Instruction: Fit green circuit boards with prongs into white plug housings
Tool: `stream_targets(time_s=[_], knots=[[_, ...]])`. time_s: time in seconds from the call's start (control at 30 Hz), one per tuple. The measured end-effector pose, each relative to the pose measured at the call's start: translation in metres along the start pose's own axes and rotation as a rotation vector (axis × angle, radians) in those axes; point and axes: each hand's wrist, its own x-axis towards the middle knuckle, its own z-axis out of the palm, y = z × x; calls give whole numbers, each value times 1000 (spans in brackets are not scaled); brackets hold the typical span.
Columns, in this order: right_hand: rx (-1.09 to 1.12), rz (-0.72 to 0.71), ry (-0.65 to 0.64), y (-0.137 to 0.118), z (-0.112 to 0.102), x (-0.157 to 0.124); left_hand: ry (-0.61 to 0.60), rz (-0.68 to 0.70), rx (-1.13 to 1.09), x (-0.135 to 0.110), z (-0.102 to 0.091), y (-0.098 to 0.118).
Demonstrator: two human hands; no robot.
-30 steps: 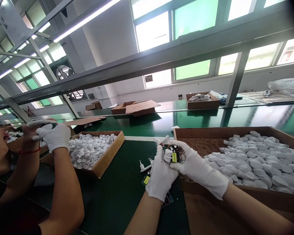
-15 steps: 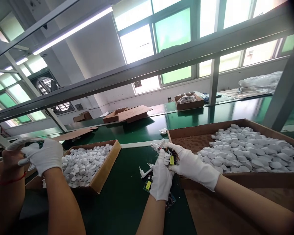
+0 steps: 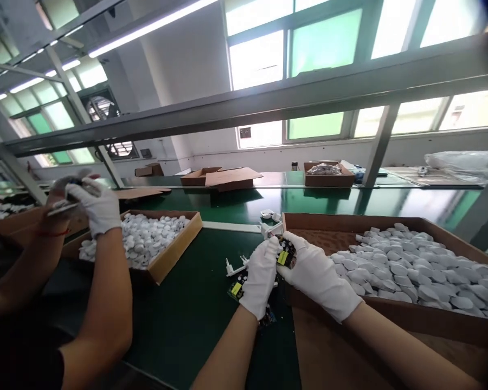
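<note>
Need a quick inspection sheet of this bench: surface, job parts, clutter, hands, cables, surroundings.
Surface: green belt, parts lying on it near the hands.
Job's things: small circuit board between both hands; more boards and a white plug piece on the belt; white casings heaped in a cardboard tray.
Clutter: cardboard boxes on the far bench.
Hands: white-gloved left hand and right hand, both on the board.
Cables: nothing seen.
Surroundings: co-worker's gloved hand beside a second casing tray; windows; wall fan.
</note>
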Motion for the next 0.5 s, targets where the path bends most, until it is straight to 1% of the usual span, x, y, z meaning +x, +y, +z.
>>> stream_targets(time_s=[0.07, 0.13, 0.3, 0.37, 0.5], knots=[[-4, 26, -41, 2, 0, 0, -54, 88, 43, -1, 2, 0], [-11, 49, -101, 3, -1, 1, -64, 127, 87, -1, 1, -1], [-70, 83, -220, 3, -3, 2, 56, 132, 301, 3, -4, -14], [-83, 84, -247, 3, -3, 2, 93, 140, 319, 3, -4, -18], [-37, 73, -227, 6, -2, 3, 116, 134, 292, 5, -6, -18]])
